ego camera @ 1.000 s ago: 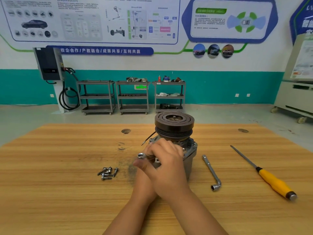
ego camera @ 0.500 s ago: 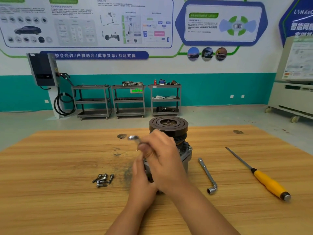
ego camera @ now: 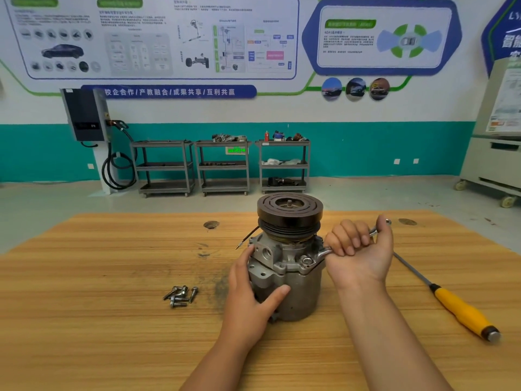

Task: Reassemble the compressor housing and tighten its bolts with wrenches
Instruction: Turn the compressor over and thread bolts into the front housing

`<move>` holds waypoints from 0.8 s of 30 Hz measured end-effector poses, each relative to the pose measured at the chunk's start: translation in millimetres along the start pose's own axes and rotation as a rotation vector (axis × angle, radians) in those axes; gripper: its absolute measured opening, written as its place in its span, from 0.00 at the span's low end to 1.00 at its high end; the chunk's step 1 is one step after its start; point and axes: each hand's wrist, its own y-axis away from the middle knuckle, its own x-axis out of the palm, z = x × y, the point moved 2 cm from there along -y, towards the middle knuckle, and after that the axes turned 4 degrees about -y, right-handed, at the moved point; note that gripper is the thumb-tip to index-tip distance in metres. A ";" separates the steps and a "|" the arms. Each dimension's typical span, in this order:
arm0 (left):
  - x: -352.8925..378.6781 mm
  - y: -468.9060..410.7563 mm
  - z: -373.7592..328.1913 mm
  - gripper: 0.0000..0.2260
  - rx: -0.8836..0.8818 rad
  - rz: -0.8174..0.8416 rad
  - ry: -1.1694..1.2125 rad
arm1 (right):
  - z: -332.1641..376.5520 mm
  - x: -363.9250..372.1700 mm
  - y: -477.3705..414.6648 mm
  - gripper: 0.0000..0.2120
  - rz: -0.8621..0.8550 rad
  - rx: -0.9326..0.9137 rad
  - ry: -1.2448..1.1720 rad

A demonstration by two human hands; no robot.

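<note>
Fingers: right hand clenched round wrench; left hand grasps compressor.
Location: compressor upright, mid-table; wrench head seated on its near-right rim.
Progress: housing appears joined; tightening underway; loose bolts at left likely still to fit.
Change: wrench handle has swung from near-left to right.

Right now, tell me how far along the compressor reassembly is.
Done: the compressor stands upright with its housing sections together. In hand: the right hand grips a wrench whose ring end sits on a flange bolt, while the left hand holds the body steady. Left: loose bolts lie on the table, so likely more need fitting and tightening.
</note>
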 end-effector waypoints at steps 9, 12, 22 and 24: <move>0.6 -1.2 2.2 0.39 0.004 0.015 0.029 | -4.9 -9.7 -15.5 0.21 0.012 0.007 -0.105; 1.4 -1.4 2.2 0.37 -0.002 0.013 0.026 | -4.8 -11.9 -16.5 0.29 0.003 -0.004 -0.045; 1.6 -0.9 4.2 0.38 0.022 0.013 0.015 | -2.9 -16.1 -18.3 0.34 -0.059 -0.063 -0.009; 1.2 -0.5 1.6 0.37 0.003 0.016 0.024 | -3.5 -13.6 -19.2 0.34 -0.071 -0.059 0.015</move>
